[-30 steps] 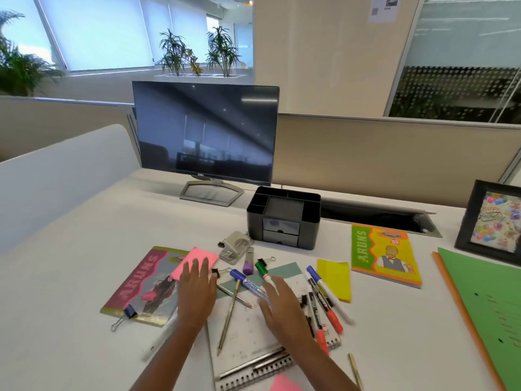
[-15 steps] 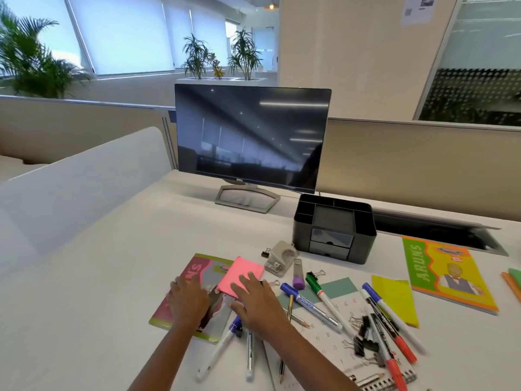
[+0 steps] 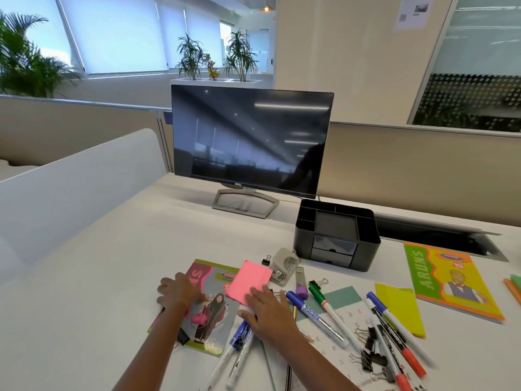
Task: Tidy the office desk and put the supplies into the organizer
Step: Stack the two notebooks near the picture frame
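Observation:
A black desk organizer (image 3: 337, 235) stands right of the monitor, its compartments showing nothing inside. My left hand (image 3: 179, 292) rests on the left edge of a pink-and-grey notebook (image 3: 210, 309), fingers curled over it. My right hand (image 3: 266, 310) lies flat with its fingertips on a pink sticky pad (image 3: 248, 280) at the notebook's right side. Several markers (image 3: 315, 317) and black binder clips (image 3: 370, 351) lie scattered over a calendar pad (image 3: 335, 342) to the right. A grey hole punch (image 3: 283, 265) and a purple highlighter (image 3: 301, 283) sit just in front of the organizer.
A dark monitor (image 3: 251, 139) stands at the back centre. A green-and-yellow notebook (image 3: 448, 280) and a yellow sticky pad (image 3: 400, 311) lie at the right. An open cable tray (image 3: 439, 238) runs behind the organizer. A white partition (image 3: 70, 190) borders the desk's left.
Both hands have shifted left from the calendar pad to the pink notebook and the sticky pad. My view has swung left too, so the green folder and picture frame are gone from sight.

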